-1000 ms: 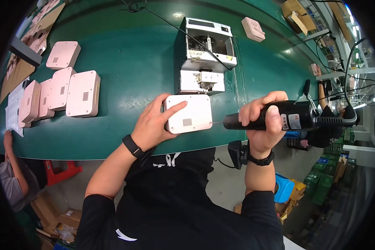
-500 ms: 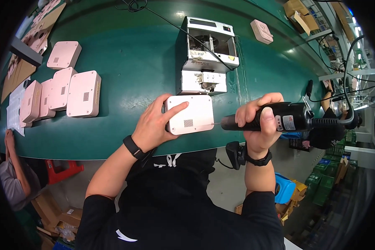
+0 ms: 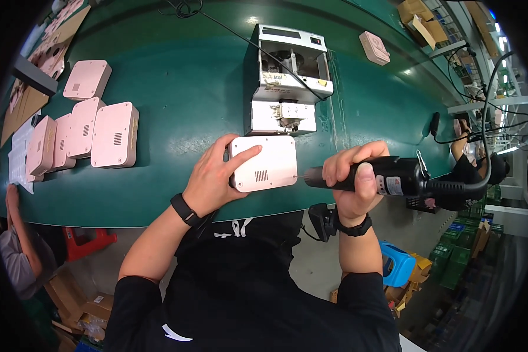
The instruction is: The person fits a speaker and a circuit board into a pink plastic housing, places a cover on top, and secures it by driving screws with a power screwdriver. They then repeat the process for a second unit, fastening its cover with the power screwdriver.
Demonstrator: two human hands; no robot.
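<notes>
A pale pink plastic case (image 3: 273, 158) with a slotted vent and small holes near its corners rests on the green table, directly before me. My left hand (image 3: 211, 170) grips its left side, index finger stretched over the top face and thumb at the near edge. In my right hand (image 3: 358, 179) is a black corded electric screwdriver (image 3: 399, 176), held almost level and pointing left. Its thin bit meets the case near the lower right corner. Whether a screw sits under the tip is too small to tell.
Just beyond the case stands a silver and black screw-feeder-like machine (image 3: 287, 76). Several similar pink cases (image 3: 114, 132) are grouped at the left. A smaller pink object (image 3: 374, 48) lies far right. The driver's cable (image 3: 490, 129) rises at right. Another person's arm (image 3: 17, 217) shows at the left edge.
My right hand and the screwdriver have shifted slightly left and toward me, and the driver's back end has dipped a little. The left hand keeps its hold on the case.
</notes>
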